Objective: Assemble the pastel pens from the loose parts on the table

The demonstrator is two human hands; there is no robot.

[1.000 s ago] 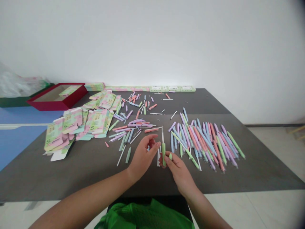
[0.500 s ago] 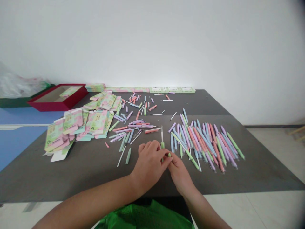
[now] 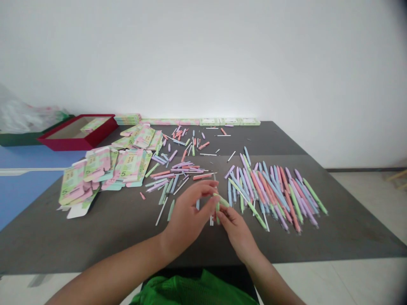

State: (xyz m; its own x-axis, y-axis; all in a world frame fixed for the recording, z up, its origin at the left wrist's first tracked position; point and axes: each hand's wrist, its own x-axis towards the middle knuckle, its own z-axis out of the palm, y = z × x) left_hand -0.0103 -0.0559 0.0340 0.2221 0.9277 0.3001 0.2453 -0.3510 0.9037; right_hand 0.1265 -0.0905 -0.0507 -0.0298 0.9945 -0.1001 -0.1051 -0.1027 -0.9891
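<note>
In front of me, my left hand (image 3: 193, 212) has its thumb and fingers curled around one end of a pale green pen part (image 3: 223, 201). My right hand (image 3: 234, 228) pinches an upright green pen barrel (image 3: 218, 212) close against it. The two pieces cross near my fingertips, and fingers hide where they meet. White refill ends (image 3: 211, 220) show below, between my hands. To the right lies a pile of pastel pens (image 3: 275, 190). Left of my hands are loose pen parts (image 3: 178, 169), with a dull green piece (image 3: 171, 210) beside my left wrist.
Flattened pastel cardboard boxes (image 3: 130, 165) lie at the left of the dark table (image 3: 127, 237). A red tray (image 3: 66, 144) and a plastic bag (image 3: 28, 116) stand at the back left. Small boxes (image 3: 230, 122) line the wall, with scattered white refills (image 3: 208, 154) before them.
My left hand has shifted slightly left and its fingers have loosened. The green piece now lies slanted between my hands, and white refill ends have come into sight below them.
</note>
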